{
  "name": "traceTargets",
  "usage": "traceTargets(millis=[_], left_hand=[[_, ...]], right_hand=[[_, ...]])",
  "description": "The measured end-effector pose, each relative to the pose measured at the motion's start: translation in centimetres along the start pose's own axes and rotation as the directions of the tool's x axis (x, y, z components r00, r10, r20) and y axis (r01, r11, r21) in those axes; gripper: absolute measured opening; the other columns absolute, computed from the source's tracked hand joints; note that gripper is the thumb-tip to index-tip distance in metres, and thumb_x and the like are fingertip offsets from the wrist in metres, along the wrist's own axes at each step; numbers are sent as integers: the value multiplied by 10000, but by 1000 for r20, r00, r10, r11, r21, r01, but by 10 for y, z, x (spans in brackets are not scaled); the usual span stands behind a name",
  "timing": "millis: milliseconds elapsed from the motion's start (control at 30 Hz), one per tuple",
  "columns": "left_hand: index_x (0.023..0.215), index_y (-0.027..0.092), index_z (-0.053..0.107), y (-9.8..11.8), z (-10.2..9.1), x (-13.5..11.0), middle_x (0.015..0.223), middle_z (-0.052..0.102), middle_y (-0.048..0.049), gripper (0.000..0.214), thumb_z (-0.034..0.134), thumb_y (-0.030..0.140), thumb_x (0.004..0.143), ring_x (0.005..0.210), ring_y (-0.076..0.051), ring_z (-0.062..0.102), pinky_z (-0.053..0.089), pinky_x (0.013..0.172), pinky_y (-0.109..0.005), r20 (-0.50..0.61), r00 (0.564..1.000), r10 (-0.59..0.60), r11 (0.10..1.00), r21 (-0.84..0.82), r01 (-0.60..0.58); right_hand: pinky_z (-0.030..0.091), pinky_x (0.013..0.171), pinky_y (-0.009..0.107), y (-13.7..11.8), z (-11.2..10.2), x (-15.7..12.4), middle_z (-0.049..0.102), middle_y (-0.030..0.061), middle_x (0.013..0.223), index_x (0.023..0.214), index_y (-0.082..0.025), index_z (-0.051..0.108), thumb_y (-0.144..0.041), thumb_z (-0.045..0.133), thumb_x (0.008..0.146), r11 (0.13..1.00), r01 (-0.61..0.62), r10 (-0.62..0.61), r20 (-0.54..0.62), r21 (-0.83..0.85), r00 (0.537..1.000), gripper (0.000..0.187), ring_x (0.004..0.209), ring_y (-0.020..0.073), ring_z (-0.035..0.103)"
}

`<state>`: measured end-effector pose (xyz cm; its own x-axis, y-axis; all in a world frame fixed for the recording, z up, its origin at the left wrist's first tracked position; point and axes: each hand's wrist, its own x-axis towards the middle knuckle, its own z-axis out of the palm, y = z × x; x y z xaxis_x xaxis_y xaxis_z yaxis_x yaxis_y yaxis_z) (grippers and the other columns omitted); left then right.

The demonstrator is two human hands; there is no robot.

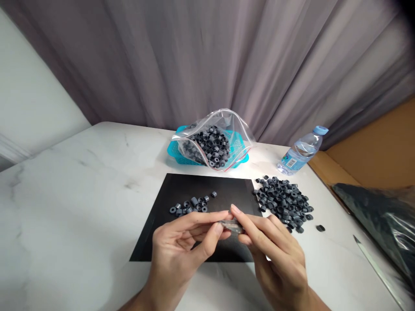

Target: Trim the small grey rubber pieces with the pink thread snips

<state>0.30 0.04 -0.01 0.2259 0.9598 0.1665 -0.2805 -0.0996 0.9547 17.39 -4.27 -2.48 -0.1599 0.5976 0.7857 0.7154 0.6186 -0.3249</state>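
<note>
Above the near part of a black mat [155,235], both hands meet at a small see-through plastic bag [234,226]. My left hand [184,244] pinches its left end between thumb and forefinger. At the right end, the fingers of my right hand [279,248] are closed on it. The bag's contents, if any, cannot be made out. Just beyond my left hand, several small dark grey plastic caps [194,202] lie loose on the mat, some upright and some on their sides. The fingers hide part of the bag and the mat.
A big heap of similar caps [285,201] lies right of the mat. Behind it stands a water bottle [300,151]. An open zip bag of caps [212,144] rests in a blue basket [173,149]. A blade-like strip [376,268] and a cardboard box [372,151] are at right.
</note>
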Motion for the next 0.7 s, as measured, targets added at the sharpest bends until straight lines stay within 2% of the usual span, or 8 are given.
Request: traceTargets(millis=[200,700], left_hand=[[893,312,851,2,0,0,869,850,51,308,732,38,819,713,-132,813,641,726,-114,-6,1000,25,999,31,-25],[883,286,852,3,1,1,883,851,41,287,737,35,805,709,-136,814,635,719,-105,-18,1000,24,999,25,-23]], right_hand=[[476,724,319,0,2,1,712,116,1215,1490,-146,509,-40,561,992,1000,-7,7,-3,-3,1000,512,858,180,604],[471,712,312,-1,4,4,725,106,1171,1471,-144,530,-44,562,994,1000,-5,4,-27,-5,1000,489,852,172,614]])
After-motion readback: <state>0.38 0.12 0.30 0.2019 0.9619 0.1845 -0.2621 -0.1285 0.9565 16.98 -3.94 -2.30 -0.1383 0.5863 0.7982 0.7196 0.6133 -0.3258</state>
